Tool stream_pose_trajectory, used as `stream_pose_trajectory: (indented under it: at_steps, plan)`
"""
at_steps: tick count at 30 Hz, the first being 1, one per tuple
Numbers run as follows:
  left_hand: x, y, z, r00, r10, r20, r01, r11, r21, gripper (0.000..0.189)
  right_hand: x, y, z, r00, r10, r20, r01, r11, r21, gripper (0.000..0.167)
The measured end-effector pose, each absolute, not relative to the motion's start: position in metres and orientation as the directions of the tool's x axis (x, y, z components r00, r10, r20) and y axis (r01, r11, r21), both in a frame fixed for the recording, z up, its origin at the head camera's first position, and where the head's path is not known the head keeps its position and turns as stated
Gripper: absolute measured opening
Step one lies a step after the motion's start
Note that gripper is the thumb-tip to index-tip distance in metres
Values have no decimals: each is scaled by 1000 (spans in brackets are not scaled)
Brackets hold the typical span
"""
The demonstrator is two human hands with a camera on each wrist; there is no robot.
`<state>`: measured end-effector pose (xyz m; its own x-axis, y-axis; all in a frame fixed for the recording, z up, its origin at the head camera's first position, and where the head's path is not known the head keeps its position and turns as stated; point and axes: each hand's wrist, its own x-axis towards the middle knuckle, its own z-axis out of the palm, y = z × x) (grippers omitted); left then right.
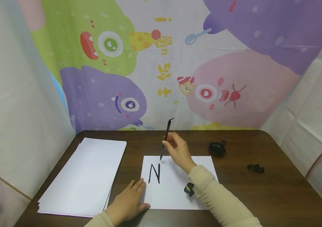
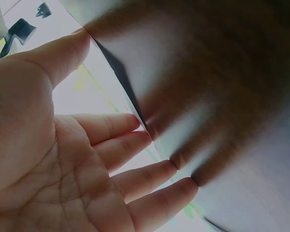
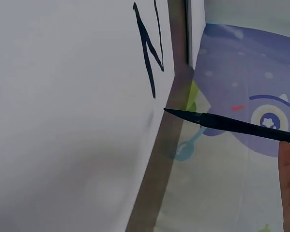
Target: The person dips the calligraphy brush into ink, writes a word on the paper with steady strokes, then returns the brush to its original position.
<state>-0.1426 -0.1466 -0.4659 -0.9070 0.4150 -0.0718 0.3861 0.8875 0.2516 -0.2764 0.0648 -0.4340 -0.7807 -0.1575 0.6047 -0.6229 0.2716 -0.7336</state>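
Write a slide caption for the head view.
Right hand holds a brush near the black N; left hand touches the paper.

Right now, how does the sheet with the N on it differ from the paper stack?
The sheet bears a black letter N, while the top of the paper stack is blank. The sheet shows a single outline; the paper stack shows several uneven edges. The left hand touches the sheet's left edge; no hand rests on the paper stack. Both are white and lie on the dark brown table.
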Motion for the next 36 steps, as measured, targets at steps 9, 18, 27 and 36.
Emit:
stream_pose_trajectory:
  at_steps: [9, 18, 27, 36]
  plan:
    - [-143, -147, -467, -907, 415, -70, 387, 888, 249, 80, -269, 68, -432, -753, -180, 633, -654, 306, -692, 14]
    - [-143, -147, -467, -908, 414, -66, 386, 887, 254, 80, -262, 70, -437, -747, -220, 627, -664, 286, -691, 15]
    - [-143, -147, -468, -906, 421, -56, 396, 885, 244, 80, -261, 71, -440, -744, -219, 631, -668, 278, -691, 14]
    - [-142, -147, -466, -906, 419, -58, 394, 886, 245, 79, -260, 69, -442, -751, -220, 623, -660, 285, -695, 12]
